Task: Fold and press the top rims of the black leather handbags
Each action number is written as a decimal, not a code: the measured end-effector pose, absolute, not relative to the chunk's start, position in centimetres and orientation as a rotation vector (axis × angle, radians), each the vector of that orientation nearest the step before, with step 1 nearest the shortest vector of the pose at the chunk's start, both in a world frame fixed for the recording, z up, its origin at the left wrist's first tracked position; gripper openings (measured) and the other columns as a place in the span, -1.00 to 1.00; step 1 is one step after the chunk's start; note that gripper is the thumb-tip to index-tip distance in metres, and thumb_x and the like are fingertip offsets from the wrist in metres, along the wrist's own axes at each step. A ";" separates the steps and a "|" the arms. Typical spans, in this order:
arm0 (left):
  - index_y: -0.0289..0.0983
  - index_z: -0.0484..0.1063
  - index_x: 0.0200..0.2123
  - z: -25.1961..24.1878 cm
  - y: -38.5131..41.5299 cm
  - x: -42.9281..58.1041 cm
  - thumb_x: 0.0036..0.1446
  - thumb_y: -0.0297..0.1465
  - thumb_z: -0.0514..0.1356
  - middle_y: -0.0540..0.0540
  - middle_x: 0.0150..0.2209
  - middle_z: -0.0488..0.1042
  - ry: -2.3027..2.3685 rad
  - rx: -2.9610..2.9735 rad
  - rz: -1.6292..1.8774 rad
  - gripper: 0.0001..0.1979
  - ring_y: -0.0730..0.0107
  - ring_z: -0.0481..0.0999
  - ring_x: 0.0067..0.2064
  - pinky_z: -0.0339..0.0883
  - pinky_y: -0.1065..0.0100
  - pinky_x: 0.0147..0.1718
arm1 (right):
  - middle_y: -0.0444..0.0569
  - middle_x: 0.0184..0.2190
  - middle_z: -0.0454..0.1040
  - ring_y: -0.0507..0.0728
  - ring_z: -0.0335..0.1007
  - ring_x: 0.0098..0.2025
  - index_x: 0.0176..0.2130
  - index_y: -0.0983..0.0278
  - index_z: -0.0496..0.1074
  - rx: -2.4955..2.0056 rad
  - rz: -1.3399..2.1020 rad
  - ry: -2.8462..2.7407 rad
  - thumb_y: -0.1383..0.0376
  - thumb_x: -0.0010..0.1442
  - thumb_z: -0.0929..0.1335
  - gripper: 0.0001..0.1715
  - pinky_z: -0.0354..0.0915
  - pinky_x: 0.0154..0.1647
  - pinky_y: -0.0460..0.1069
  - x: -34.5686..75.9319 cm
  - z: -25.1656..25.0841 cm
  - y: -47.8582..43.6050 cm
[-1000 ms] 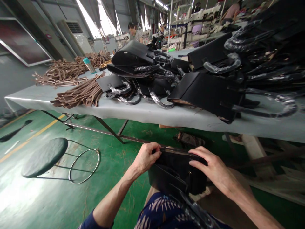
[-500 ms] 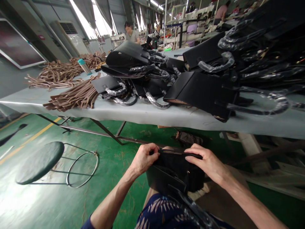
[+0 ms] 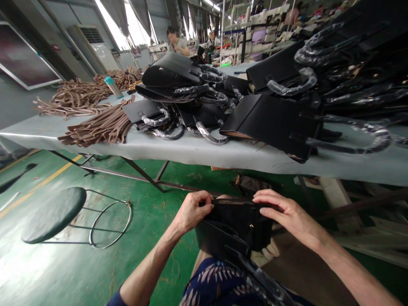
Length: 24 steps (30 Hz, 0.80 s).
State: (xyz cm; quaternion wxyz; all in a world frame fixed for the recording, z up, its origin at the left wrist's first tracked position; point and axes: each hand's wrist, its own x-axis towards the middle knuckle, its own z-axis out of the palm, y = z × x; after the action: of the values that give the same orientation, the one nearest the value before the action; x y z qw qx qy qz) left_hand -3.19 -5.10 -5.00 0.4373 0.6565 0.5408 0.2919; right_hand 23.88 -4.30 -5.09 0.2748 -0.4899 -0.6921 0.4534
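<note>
A black bag rests on my lap, its top edge facing away from me and its plastic-wrapped handles hanging toward me. At the left end of that edge, my left hand pinches the bag between thumb and fingers. My right hand grips the same edge near its right end, thumb below and fingers above. Dark lining and a small metal zipper pull show between the hands.
Ahead stands a long table with piled black bags, brown strap bundles and a teal-capped bottle. A round stool is at the left. A person sits beyond the table.
My right hand has slid to the right along the bag's top edge. My left hand has stayed in place. The person beyond the table has raised a hand to the face.
</note>
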 end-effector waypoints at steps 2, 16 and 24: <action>-0.31 0.23 -0.60 -5.0 -5.2 -3.1 -0.06 -0.49 0.11 -0.01 -0.36 0.42 1.345 1.640 0.723 -0.87 0.46 0.35 -0.33 0.14 0.48 -0.33 | -0.06 -0.09 0.37 0.15 0.27 -0.02 -0.30 0.16 0.47 -1.306 1.095 -1.907 0.16 0.07 0.33 -0.81 0.18 0.02 0.00 23.7 -5.2 -4.7; -0.31 0.23 -0.59 -4.7 -5.2 -2.7 -0.04 -0.48 0.10 -0.01 -0.36 0.42 1.343 1.679 0.706 -0.87 0.47 0.34 -0.34 0.14 0.49 -0.35 | -0.05 -0.34 0.35 0.10 0.33 -0.28 -0.42 0.22 0.41 -1.242 0.598 -2.096 0.23 0.17 0.26 -0.80 0.26 -0.25 -0.01 22.4 -5.9 -5.1; -0.32 0.24 -0.58 -4.6 -5.2 -2.6 -0.03 -0.47 0.10 0.00 -0.38 0.43 1.346 1.718 0.681 -0.88 0.48 0.33 -0.36 0.15 0.48 -0.36 | -0.06 -0.34 0.34 0.10 0.30 -0.28 -0.44 0.19 0.39 -1.337 0.579 -2.177 0.26 0.18 0.24 -0.79 0.24 -0.26 0.01 22.1 -5.9 -4.8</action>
State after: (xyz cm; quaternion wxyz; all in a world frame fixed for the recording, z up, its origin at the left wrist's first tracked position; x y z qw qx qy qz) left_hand -2.61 -5.25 -4.55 0.4146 0.6838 0.5359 0.2709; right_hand 22.13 -4.75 -5.89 0.2581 -0.4931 -0.8029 0.2137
